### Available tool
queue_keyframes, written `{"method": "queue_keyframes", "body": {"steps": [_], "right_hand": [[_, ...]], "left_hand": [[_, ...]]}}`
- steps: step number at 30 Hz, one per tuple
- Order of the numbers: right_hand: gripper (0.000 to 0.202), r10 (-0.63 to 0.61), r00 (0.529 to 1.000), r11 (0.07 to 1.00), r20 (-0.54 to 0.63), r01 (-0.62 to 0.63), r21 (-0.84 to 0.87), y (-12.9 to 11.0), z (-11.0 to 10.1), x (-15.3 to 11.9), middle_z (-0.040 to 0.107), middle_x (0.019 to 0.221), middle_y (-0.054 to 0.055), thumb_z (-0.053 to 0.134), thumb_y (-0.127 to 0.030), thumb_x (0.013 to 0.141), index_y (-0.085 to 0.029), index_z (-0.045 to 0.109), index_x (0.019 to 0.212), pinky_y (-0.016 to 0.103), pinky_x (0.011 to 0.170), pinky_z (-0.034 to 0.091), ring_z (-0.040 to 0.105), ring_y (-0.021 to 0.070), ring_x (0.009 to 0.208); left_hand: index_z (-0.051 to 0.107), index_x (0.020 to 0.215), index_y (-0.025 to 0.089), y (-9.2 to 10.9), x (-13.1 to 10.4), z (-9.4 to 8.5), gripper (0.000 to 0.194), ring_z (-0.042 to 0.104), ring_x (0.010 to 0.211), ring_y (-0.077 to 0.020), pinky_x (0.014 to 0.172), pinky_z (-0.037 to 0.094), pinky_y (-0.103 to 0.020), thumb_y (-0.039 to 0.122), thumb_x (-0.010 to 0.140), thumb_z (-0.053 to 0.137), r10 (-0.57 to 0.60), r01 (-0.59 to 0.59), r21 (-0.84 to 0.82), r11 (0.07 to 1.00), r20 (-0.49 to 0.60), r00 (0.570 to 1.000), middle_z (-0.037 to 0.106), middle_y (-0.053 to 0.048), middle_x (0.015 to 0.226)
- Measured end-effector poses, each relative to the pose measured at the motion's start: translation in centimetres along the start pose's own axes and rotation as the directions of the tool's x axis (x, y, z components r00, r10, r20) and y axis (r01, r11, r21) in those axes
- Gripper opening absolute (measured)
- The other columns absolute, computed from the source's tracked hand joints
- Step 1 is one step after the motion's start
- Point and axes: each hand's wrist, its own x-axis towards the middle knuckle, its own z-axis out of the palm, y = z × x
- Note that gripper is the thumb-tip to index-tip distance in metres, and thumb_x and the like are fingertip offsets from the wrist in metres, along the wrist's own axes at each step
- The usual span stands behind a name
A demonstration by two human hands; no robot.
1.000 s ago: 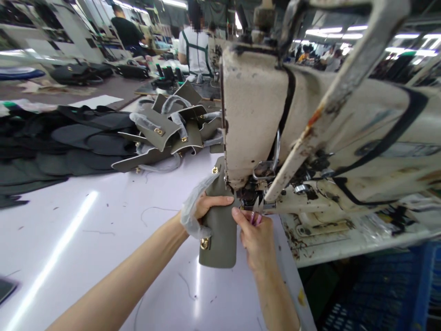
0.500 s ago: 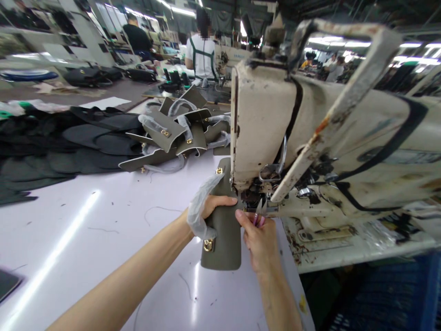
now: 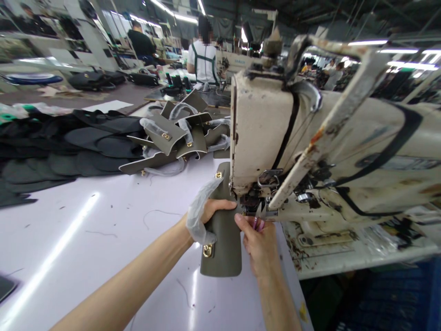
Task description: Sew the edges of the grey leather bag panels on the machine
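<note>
A grey-brown bag panel [image 3: 225, 248] lies lengthwise on the white table, its right edge close to the needle area of an old cream sewing machine [image 3: 262, 124]. A handle in clear plastic wrap [image 3: 198, 211] arches along its left side, joined by gold-coloured fittings. My left hand [image 3: 215, 209] reaches past the handle and grips the panel, one digit stretched across its top; the other fingers are hidden. My right hand [image 3: 258, 243] is closed around small scissors with pink handles [image 3: 258, 224], blades pointing up. Its thumb touches the panel's right edge.
Similar panels with wrapped handles [image 3: 172, 133] are heaped behind. Dark cut pieces [image 3: 69, 147] pile up at left. Loose threads lie on the table [image 3: 113, 262]. A blue crate [image 3: 396, 294] stands low right. A person in a white top [image 3: 203, 59] sits beyond.
A curved metal lever on the machine has come up into sight, and the thin wire part lower down has shifted. Both hands and the panel keep nearly the same place; the view has tilted slightly.
</note>
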Motion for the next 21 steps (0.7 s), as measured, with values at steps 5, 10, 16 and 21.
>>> {"method": "queue_keyframes", "body": {"steps": [5, 10, 16, 21], "right_hand": [[0.038, -0.012, 1.000, 1.000, -0.006, 0.012, 0.002, 0.0, 0.1, 0.1, 0.034, 0.045, -0.009, 0.082, -0.045, 0.067, -0.014, 0.062, 0.060, 0.019, 0.035, 0.012, 0.023, 0.0028, 0.037], [0.040, 0.017, 1.000, 1.000, -0.008, -0.016, 0.025, 0.0, 0.1, 0.1, 0.030, 0.046, -0.010, 0.083, -0.046, 0.065, -0.015, 0.059, 0.059, 0.020, 0.036, 0.010, 0.018, 0.0026, 0.038], [0.037, -0.029, 0.999, 1.000, 0.035, 0.029, -0.004, 0.0, -0.2, 0.0, 0.042, 0.045, -0.007, 0.081, -0.045, 0.070, -0.014, 0.064, 0.059, 0.020, 0.037, 0.024, 0.028, 0.0050, 0.039], [0.026, -0.089, 0.993, 0.995, 0.083, 0.085, 0.047, 0.1, -0.4, 0.0, 0.067, 0.067, 0.003, 0.078, -0.038, 0.076, -0.012, 0.075, 0.073, 0.026, 0.061, 0.047, 0.056, 0.0135, 0.061]], "left_hand": [[0.074, 0.091, 0.016, -0.2, 0.0, -0.1, 0.036, 0.071, 0.073, -0.0283, 0.064, 0.060, -0.035, 0.036, 0.062, 0.080, -0.012, 0.013, 0.013, 1.000, -0.013, 1.000, 0.075, -0.012, 0.092], [0.074, 0.097, 0.017, -0.4, 0.0, -0.2, 0.038, 0.072, 0.077, -0.0308, 0.066, 0.060, -0.037, 0.036, 0.064, 0.079, 0.018, -0.018, 0.009, 1.000, 0.002, 1.000, 0.075, -0.012, 0.095], [0.073, 0.100, 0.018, -0.6, -0.5, 0.1, 0.044, 0.072, 0.078, -0.0304, 0.063, 0.058, -0.035, 0.036, 0.061, 0.082, -0.021, 0.021, -0.007, 1.000, -0.054, 0.998, 0.075, -0.012, 0.099], [0.071, 0.101, 0.017, -0.2, -1.3, 0.9, 0.047, 0.071, 0.076, -0.0291, 0.066, 0.058, -0.035, 0.036, 0.059, 0.082, 0.037, -0.038, -0.015, 0.999, -0.098, 0.995, 0.075, -0.012, 0.097]]}}
